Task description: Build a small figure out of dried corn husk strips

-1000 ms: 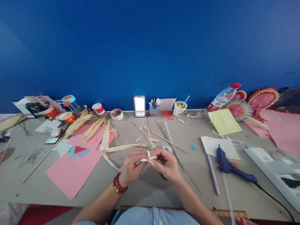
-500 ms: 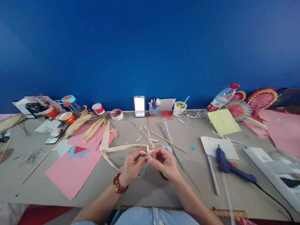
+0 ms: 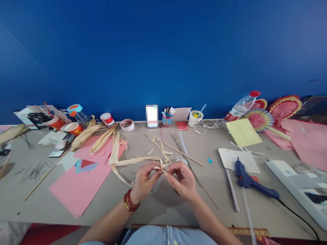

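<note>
Between my two hands is a small flower-like piece of pale corn husk [image 3: 161, 168] with several thin strips spreading from its middle. My left hand [image 3: 146, 177], with a red bead bracelet [image 3: 131, 200] at the wrist, pinches it from the left. My right hand [image 3: 182, 180] has its thumb and fingers bent close against the piece's right side; exactly which strip they grip is hard to see. Just beyond the hands lie long husk strips [image 3: 138, 160] and short curled husk pieces [image 3: 160, 146]. A roll of tape [image 3: 182, 160] is partly hidden behind my right hand.
Pink paper [image 3: 81, 187] and dried husks [image 3: 87, 136] lie on the left. Wires [image 3: 178, 141] and a thin stick [image 3: 186, 154] run behind my hands. At right are a blue glue gun [image 3: 242, 175], a power strip [image 3: 293, 190] and a bottle [image 3: 241, 107]. Cups stand along the wall.
My right thumb and fingers have shifted slightly on the husk piece, and its strips now lie at a different angle. Both hands stay in nearly the same place.
</note>
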Motion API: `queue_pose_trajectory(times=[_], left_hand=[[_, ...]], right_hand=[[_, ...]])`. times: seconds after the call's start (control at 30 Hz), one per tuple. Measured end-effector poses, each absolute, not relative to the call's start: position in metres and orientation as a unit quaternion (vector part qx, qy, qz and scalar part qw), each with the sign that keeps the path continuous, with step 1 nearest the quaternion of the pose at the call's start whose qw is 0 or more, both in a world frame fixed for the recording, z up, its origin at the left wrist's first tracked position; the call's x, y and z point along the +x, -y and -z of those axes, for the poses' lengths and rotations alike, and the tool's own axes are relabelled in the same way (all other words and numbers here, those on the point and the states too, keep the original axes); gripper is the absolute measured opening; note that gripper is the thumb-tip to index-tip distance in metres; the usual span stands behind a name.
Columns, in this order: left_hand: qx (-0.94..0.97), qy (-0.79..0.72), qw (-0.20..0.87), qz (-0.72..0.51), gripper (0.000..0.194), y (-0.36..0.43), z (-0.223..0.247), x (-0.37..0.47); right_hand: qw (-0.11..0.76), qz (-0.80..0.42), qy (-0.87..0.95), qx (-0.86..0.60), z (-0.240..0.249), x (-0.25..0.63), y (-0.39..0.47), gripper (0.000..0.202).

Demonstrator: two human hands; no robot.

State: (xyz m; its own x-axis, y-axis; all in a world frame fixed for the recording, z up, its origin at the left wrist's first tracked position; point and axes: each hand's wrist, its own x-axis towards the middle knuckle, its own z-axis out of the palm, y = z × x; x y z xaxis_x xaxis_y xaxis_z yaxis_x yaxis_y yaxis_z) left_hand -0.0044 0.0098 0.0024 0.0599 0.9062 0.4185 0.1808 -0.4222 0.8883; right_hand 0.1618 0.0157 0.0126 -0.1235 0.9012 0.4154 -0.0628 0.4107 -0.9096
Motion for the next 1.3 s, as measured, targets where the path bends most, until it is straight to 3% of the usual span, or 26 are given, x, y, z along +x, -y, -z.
queue_pose_trajectory(times=[0.07, 0.23, 0.8, 0.97, 1.07, 1.17, 1.3], left_hand=[[0.659, -0.411, 0.317, -0.544, 0.010, -0.010, -0.006, -0.004], [0.665, -0.412, 0.292, -0.550, 0.010, -0.010, -0.009, -0.004], [0.611, -0.393, 0.391, -0.564, 0.014, -0.007, -0.004, -0.006], [0.624, -0.408, 0.380, -0.546, 0.012, -0.007, -0.005, -0.007], [0.624, -0.414, 0.370, -0.549, 0.013, -0.008, -0.004, -0.008], [0.621, -0.426, 0.372, -0.543, 0.012, -0.009, 0.000, -0.009], [0.616, -0.446, 0.392, -0.517, 0.013, -0.009, 0.010, -0.011]], right_hand=[[0.567, -0.388, 0.651, -0.321, -0.015, 0.162, -0.014, 0.003], [0.558, -0.342, 0.697, -0.294, -0.020, 0.163, -0.013, 0.014], [0.551, -0.376, 0.676, -0.314, -0.018, 0.166, -0.006, 0.011], [0.553, -0.367, 0.655, -0.362, -0.019, 0.181, 0.005, 0.025], [0.527, -0.279, 0.685, -0.419, -0.025, 0.219, 0.003, 0.022], [0.440, -0.142, 0.722, -0.514, -0.027, 0.283, -0.004, 0.013], [0.265, 0.064, 0.666, -0.694, -0.013, 0.379, -0.005, 0.026]])
